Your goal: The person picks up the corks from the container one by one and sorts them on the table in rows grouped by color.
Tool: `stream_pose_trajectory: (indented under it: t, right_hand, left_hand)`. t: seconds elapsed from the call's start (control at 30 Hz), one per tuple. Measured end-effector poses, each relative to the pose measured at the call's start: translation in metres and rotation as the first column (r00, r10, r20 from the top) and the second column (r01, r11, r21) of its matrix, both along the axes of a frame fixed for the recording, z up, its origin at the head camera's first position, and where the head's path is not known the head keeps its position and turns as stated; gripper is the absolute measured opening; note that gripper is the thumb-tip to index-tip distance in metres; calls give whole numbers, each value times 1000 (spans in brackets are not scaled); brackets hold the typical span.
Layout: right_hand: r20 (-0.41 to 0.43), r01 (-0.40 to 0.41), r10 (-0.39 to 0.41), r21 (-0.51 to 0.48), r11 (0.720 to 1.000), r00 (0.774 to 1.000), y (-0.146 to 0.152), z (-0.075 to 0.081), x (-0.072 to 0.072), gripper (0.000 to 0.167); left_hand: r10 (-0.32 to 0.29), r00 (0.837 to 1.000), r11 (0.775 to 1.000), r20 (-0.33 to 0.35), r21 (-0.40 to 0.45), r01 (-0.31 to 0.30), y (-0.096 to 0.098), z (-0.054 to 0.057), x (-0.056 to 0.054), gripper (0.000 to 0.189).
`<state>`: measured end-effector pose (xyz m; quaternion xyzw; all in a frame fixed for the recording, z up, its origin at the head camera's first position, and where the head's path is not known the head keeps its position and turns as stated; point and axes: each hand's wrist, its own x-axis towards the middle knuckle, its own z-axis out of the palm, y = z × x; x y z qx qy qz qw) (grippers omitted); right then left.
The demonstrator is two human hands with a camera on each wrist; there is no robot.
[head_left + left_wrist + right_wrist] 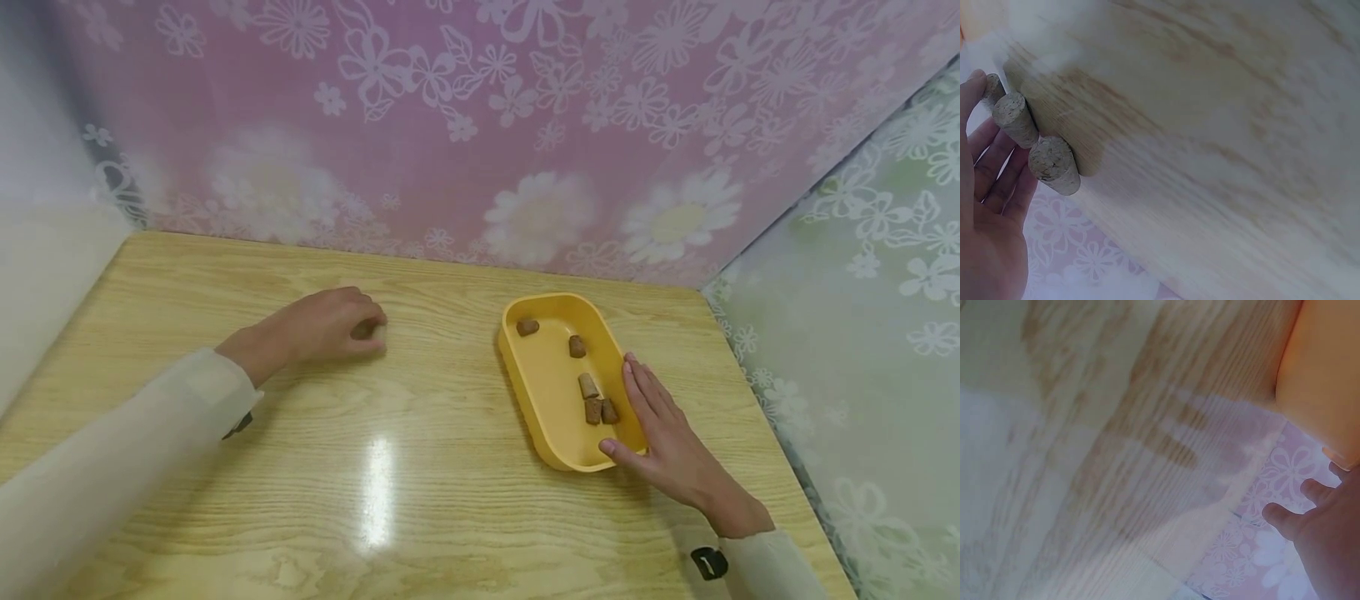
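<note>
In the head view, the left hand (318, 327) is held low over the pale yellow wood-grain table (450, 517), with its thumb and forefinger bent toward each other; what lies between them is mostly hidden from this side. The right hand (667, 442) is laid along the right wall of a yellow rounded-rectangular tray (551, 392), its fingers stretched out and its thumb brought over the rim at the near end. Five small brown tapered cork stoppers (527, 327) are contained in the tray: two are set apart toward the far end, and three are grouped near the thumb, one of them paler.

In the left wrist view, three pale speckled cork stoppers (1054, 165) are seen in a slanting row beside the left palm. The farthest is touched by the thumb tip and appears pinched there; the other two are placed in front of the remaining fingers, and whether those fingers touch them cannot be told.

In the right wrist view, the right hand's fingers are seen spread beside the tray's outer wall, which is partly cut off by the frame.
</note>
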<state>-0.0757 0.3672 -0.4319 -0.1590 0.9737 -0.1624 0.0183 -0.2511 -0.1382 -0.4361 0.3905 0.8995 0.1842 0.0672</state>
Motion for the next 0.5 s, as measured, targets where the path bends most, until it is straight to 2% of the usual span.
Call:
stream_pose_trajectory:
  t: [0.4, 0.5]
  right_hand:
    - [-11, -8, 8, -12, 1000, 1000, -1, 1, 1, 108]
    - [-13, -7, 7, -3, 1000, 1000, -1, 1, 1, 109]
  left_hand:
    - [-25, 997, 998, -80, -56, 21, -1, -2, 3, 29]
    - [-42, 995, 998, -89, -58, 36, -2, -2, 4, 25]
